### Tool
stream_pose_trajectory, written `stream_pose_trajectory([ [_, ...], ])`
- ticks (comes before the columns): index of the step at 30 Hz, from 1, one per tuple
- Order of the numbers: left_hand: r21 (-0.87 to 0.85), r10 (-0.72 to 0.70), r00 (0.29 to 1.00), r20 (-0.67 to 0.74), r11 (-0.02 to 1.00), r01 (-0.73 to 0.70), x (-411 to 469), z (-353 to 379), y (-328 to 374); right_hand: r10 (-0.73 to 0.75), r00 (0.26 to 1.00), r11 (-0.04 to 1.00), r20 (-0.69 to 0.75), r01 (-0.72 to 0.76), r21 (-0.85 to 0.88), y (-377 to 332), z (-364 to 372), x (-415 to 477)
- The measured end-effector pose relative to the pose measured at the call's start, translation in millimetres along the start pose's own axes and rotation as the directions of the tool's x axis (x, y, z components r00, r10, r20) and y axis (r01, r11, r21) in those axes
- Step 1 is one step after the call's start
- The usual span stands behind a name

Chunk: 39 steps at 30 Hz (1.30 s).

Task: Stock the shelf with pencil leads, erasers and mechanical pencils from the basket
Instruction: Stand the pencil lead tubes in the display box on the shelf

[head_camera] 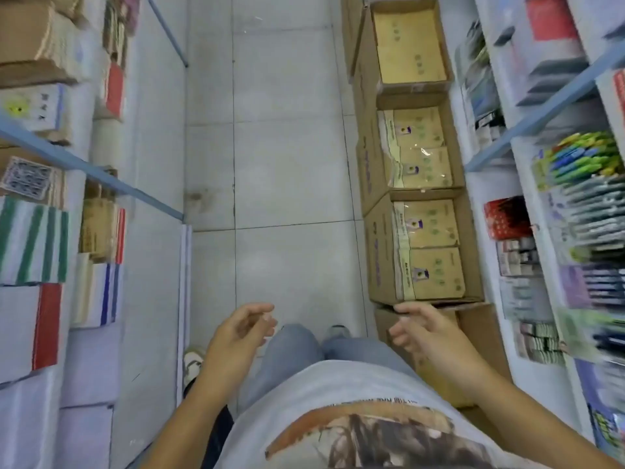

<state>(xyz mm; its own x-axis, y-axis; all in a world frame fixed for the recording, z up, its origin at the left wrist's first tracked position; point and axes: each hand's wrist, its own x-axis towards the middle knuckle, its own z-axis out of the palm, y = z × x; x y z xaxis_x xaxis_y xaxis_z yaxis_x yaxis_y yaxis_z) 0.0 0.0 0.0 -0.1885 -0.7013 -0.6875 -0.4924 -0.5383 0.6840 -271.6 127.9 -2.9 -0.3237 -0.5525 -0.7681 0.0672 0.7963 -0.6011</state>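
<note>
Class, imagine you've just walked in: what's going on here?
A person stands in a narrow shop aisle. The left hand and right hand hover before the body, fingers loosely curled, holding nothing. Open brown cardboard boxes of tan packets line the floor on the right, beside a white shelf unit stocked with coloured pens. No basket is in view; nothing is being stocked now.

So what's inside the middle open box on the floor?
The middle box holds flat brown packets in shiny clear wrap, two showing on top. Anything beneath them is covered.
</note>
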Motion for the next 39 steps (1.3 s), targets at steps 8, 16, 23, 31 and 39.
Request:
stream_pose_trajectory([
  [8,-0.068,-0.048,0.996,-0.072,0.997,0.043,96.6,-44.1,45.0,-0.013,0.999,0.999,0.045,0.015,-0.047,-120.3,7.3,111.8],
  [16,-0.009,-0.033,0.996,-0.083,0.999,0.033,266.7,-123.7,165.1,-0.041,0.998,0.998,-0.041,0.042,0.038,-284.1,22.9,243.2],
  [23,0.051,0.078,0.995,0.055,0.995,-0.080,409.4,-132.5,334.9,-0.016,0.990,0.993,-0.137,0.032,0.115,-403.2,-14.7,330.8],
  [31,0.022,0.101,0.995,0.022,0.995,-0.102,562.1,-107.5,504.1,0.010,0.994,0.997,-0.110,-0.002,0.074,-541.4,-73.4,488.0],
  [39,-0.074,0.008,0.996,-0.092,0.997,-0.015,682.5,-144.2,616.4,-0.083,0.996,0.995,-0.020,0.081,-0.063,-757.9,-106.0,627.8],
])
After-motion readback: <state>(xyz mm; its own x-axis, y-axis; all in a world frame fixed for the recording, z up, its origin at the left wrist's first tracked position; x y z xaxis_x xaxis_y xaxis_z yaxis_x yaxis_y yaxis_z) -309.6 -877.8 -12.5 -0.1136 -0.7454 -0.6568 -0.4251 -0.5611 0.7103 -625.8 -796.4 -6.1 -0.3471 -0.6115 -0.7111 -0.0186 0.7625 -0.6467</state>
